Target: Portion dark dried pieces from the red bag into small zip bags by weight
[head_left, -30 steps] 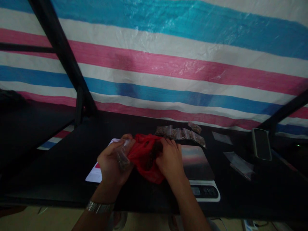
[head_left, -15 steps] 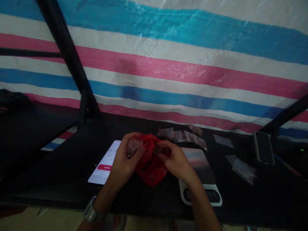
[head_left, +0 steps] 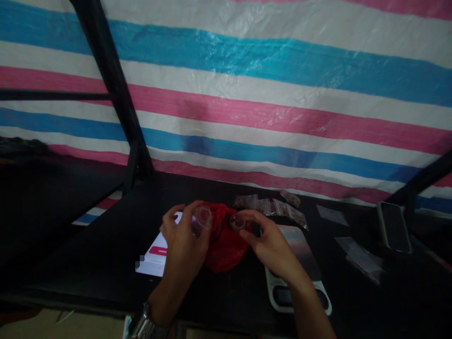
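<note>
My left hand [head_left: 185,249] is closed around a small clear plastic cup [head_left: 203,218], tilted with its round mouth facing me. In my right hand [head_left: 270,245], a second small clear cup [head_left: 237,221] is pinched between thumb and fingers, with a little brownish matter in it. A crumpled red plastic bag [head_left: 226,256] lies on the black table between and below both hands. The kitchen scale [head_left: 302,247], white with a shiny plate, sits partly under my right forearm. Left of the bag, a lit phone [head_left: 151,263] is partly covered by my left hand.
Several small zip bags [head_left: 246,202] with brownish contents lie behind the red bag. Flat clear bags [head_left: 360,256] rest at the right, near another phone [head_left: 393,227]. A black metal post [head_left: 113,84] rises at the left before a striped plastic sheet [head_left: 247,108].
My left hand has drawn back from the red bag and turned, showing the cup's mouth. The right-hand cup now shows clearly above the bag. The camera view has shifted slightly.
</note>
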Demonstrator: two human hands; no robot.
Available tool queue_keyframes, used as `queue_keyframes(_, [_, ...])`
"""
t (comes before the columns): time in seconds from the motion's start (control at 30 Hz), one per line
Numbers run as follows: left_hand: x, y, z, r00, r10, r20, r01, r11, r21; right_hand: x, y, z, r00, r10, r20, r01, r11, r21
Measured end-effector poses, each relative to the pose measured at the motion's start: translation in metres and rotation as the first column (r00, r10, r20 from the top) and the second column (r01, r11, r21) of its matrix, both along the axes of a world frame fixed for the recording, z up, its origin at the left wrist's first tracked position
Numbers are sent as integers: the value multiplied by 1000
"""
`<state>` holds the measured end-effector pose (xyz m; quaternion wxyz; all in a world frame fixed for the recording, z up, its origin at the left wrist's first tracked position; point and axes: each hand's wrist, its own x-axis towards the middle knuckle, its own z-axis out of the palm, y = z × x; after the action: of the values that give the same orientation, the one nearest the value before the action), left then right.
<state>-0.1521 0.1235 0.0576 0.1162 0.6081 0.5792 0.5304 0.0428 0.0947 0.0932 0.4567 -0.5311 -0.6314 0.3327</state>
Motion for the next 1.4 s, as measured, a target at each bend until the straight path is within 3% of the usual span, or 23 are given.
queue_keyframes(0.07, [1, -3, -1, 999, -30, -43, 31, 999, 18, -1, -2, 6, 1000, -21, -11, 21, 999, 42])
queue_keyframes(0.17, [7, -5, -6, 981, -181, -65, 180, 983, -16, -3, -9, 19, 999, -41, -28, 44, 991, 128])
queue_keyframes(0.27, [15, -5, -15, 964, -264, -31, 263, 964, -30, -9, -17, 28, 996, -33, 85, 17, 984, 178])
queue_keyframes(0.43, [23, -6, -22, 907, -419, 44, 421, 907, -20, -21, -22, 26, 948, -6, 318, -41, 989, 142])
queue_keyframes(0.63, [21, -17, -15, 804, -573, 160, 591, 800, -103, -22, -19, 23, 929, 8, 370, -96, 971, 220])
queue_keyframes(0.73, [18, -18, -13, 786, -587, 196, 614, 779, -130, -19, -18, 25, 932, 25, 361, -123, 961, 250])
queue_keyframes(0.93, [15, -16, -7, 764, -535, 361, 615, 772, -158, -18, -17, 27, 944, 57, 325, -160, 940, 300])
queue_keyframes(1.07, [16, -16, -3, 736, -502, 455, 614, 777, -136, -16, -16, 26, 965, -75, 252, -19, 936, 352])
queue_keyframes(1.13, [15, -16, -1, 767, -429, 477, 535, 838, -106, -15, -13, 22, 966, -163, 203, 83, 931, 356])
queue_keyframes(1.2, [13, -16, 2, 802, -332, 496, 407, 912, -49, -16, -9, 15, 968, -169, 186, 104, 944, 315])
queue_keyframes(1.3, [9, -19, 5, 808, -211, 550, 230, 972, 35, -26, -4, 1, 974, -56, 218, 3, 972, 234])
queue_keyframes(1.4, [5, -24, 6, 803, -102, 587, 119, 993, 10, -38, -3, -7, 937, 74, 341, -123, 985, 125])
